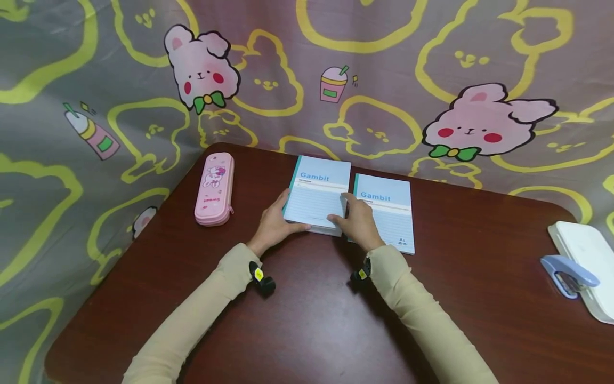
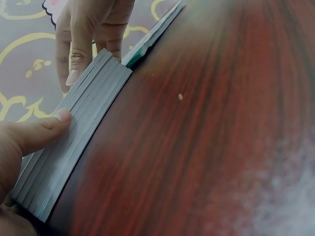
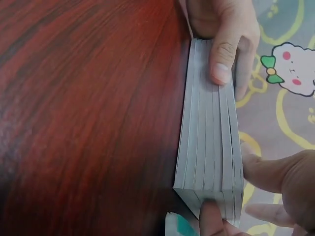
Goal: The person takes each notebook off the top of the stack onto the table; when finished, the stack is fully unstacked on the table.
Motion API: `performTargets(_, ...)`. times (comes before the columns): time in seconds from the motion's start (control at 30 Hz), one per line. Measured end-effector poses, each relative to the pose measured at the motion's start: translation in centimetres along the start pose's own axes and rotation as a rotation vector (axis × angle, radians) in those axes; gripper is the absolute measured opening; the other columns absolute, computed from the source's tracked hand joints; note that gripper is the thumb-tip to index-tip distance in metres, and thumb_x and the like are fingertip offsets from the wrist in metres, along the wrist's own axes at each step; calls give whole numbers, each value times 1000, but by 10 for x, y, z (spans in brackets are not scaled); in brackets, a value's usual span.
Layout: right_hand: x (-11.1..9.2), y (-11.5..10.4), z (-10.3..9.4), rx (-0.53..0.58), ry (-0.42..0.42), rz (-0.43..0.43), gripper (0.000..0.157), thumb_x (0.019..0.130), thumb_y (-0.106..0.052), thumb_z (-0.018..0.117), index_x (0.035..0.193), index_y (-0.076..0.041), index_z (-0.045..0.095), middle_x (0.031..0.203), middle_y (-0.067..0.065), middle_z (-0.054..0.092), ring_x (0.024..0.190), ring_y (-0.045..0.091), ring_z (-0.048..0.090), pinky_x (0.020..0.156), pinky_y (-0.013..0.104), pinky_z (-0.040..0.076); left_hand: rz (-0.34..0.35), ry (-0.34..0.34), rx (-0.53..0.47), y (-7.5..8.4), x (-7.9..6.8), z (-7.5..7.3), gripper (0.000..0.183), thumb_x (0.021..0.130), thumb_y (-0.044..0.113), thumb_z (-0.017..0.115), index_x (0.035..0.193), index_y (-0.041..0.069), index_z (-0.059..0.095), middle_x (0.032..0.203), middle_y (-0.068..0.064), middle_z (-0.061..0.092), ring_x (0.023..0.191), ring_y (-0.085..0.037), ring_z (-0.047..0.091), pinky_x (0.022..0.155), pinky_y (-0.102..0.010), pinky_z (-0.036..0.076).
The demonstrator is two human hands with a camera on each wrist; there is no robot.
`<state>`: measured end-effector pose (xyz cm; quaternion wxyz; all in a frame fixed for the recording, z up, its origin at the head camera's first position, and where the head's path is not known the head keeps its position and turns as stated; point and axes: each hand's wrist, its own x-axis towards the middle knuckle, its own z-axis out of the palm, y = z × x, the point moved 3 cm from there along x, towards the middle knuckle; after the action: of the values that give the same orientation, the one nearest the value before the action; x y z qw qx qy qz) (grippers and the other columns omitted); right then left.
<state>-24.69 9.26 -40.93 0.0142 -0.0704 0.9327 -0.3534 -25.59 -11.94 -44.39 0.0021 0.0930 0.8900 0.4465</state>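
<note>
A stack of several light-blue "Gambit" notebooks (image 1: 316, 205) lies on the table between the two hands. My left hand (image 1: 274, 226) grips its near left corner, fingers along the green spine side. In the left wrist view the left thumb (image 2: 49, 130) presses the page edges. At the right side, my right hand (image 1: 361, 220) holds the stack. Its thumb (image 3: 268, 172) touches the top cover, and a finger lies against the side edges in the right wrist view. Just right of the stack, partly covered by the right hand, is another "Gambit" notebook (image 1: 395, 224).
A pink pencil case (image 1: 214, 189) lies on the left of the brown table (image 1: 307, 320). At the right edge a blue stapler (image 1: 571, 274) rests against a white case (image 1: 587, 250). A patterned curtain (image 1: 288, 69) hangs right behind the table.
</note>
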Motion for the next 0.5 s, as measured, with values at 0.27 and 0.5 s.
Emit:
performTargets(0.27, 0, 0, -6, -13, 5, 16, 61, 89, -24, 71, 138, 3, 47, 131, 27, 56, 124, 42, 51, 103, 53, 42, -8, 2, -8, 3, 1, 0, 114, 68, 37, 88, 154, 7, 20, 160, -10, 25, 144, -27, 32, 114, -45, 33)
performTargets(0.5, -2, 1, -6, -1, -9, 21, 62, 88, -23, 71, 138, 4, 47, 134, 28, 55, 127, 42, 49, 106, 52, 40, -18, -8, 2, 0, 0, 1, 113, 68, 38, 88, 154, 5, 21, 161, -11, 23, 146, -26, 28, 116, -43, 31)
